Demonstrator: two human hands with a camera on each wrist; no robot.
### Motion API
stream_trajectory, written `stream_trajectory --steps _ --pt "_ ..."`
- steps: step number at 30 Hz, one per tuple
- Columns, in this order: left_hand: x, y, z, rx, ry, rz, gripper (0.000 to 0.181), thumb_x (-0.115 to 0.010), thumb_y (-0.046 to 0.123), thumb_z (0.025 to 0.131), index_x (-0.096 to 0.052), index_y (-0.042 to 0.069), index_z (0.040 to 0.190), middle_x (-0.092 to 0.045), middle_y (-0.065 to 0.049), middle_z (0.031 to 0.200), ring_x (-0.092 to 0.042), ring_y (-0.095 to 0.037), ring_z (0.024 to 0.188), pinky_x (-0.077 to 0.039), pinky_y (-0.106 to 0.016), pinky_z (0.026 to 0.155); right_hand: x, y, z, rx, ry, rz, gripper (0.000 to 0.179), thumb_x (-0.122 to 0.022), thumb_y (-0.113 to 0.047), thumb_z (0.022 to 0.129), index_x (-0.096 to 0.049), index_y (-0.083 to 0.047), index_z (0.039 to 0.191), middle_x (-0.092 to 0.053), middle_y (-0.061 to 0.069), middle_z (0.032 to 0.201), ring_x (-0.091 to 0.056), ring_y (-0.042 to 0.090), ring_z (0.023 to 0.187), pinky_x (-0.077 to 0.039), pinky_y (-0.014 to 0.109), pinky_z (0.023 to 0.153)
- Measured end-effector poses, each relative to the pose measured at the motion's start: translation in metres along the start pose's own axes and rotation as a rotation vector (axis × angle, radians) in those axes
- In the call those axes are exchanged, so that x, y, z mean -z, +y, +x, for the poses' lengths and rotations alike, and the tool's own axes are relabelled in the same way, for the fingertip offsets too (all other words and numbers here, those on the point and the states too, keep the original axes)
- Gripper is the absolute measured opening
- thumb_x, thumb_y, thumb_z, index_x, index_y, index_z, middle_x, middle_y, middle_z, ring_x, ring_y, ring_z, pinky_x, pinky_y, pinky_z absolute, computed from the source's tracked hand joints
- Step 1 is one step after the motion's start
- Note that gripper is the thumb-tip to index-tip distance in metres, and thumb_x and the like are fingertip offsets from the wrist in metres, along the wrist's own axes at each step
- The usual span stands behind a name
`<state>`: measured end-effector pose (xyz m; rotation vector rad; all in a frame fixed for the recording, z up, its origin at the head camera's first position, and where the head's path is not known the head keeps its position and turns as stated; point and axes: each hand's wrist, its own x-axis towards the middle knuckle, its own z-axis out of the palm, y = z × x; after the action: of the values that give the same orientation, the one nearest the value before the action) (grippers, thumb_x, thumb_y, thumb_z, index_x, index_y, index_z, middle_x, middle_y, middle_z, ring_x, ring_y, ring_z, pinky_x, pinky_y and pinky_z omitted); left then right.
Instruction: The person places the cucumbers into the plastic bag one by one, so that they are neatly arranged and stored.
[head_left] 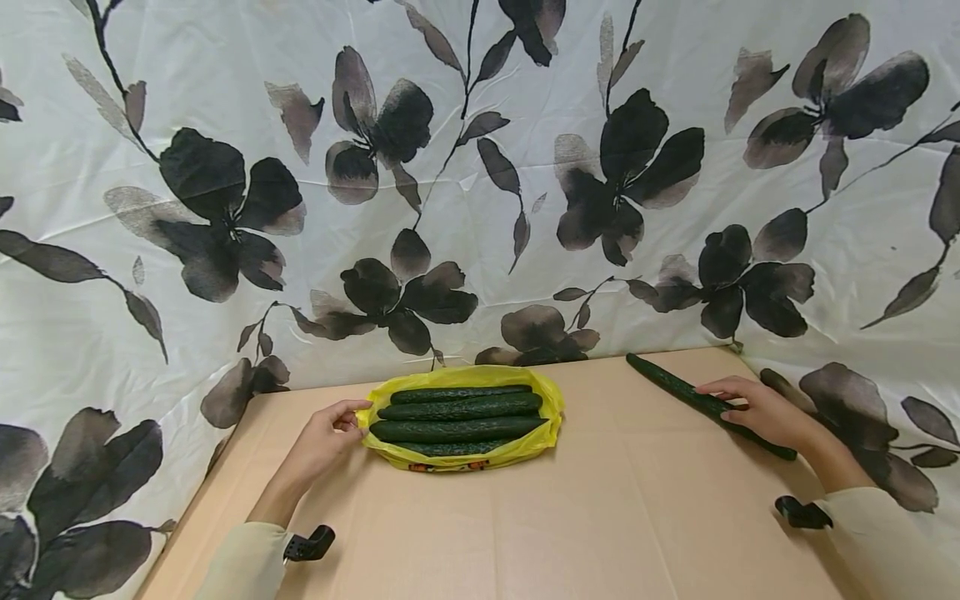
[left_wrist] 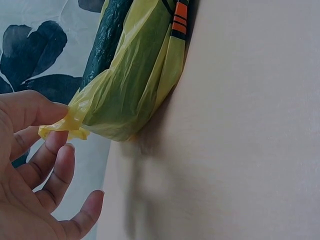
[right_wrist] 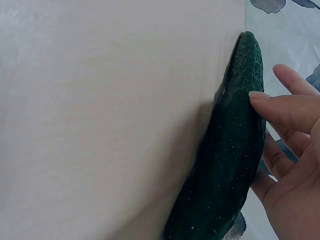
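Note:
A yellow plastic bag (head_left: 554, 404) lies with its mouth spread, holding several dark green cucumbers (head_left: 465, 407) side by side. My left hand (head_left: 325, 435) pinches the bag's left end. In the left wrist view, thumb and index finger nip a gathered corner of the bag (left_wrist: 117, 112), while the other fingers stay loosely bent. At the right, my right hand (head_left: 768, 414) holds a single long cucumber (head_left: 667, 379) that slants across the table. From the right wrist, the thumb presses on this cucumber (right_wrist: 225, 150) and the fingers go behind it, partly hidden.
The tan table (head_left: 570, 517) carries the bag near its back edge. Behind and beside it hangs a white cloth (head_left: 487, 250) printed with dark flowers. Small black devices (head_left: 310, 543) sit at both wrists.

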<state>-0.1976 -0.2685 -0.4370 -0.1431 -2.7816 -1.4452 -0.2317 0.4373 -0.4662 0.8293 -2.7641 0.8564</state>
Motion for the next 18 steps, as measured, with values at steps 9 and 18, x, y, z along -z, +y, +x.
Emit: stream_trajectory --steps 9,18 --pt "-0.002 0.001 0.000 -0.013 0.008 -0.005 0.044 -0.069 -0.005 0.088 -0.063 -0.002 0.131 -0.059 -0.014 0.099 -0.054 -0.022 0.090 -0.046 -0.024 0.069 -0.004 0.003 0.009 -0.076 -0.048 -0.047 0.050 -0.076 0.003 0.084 -0.067 -0.008 0.131 -0.064 0.014 0.130 -0.061 0.028 0.113 -0.052 0.029 0.088" --pt "-0.003 0.003 0.001 -0.017 0.013 0.002 0.044 -0.070 -0.004 0.088 -0.062 -0.003 0.132 -0.058 -0.014 0.098 -0.054 -0.022 0.090 -0.045 -0.024 0.069 -0.010 0.005 0.019 -0.165 -0.093 -0.086 0.050 -0.074 -0.005 0.088 -0.065 -0.017 0.136 -0.062 0.017 0.136 -0.054 0.042 0.127 -0.046 0.035 0.095"
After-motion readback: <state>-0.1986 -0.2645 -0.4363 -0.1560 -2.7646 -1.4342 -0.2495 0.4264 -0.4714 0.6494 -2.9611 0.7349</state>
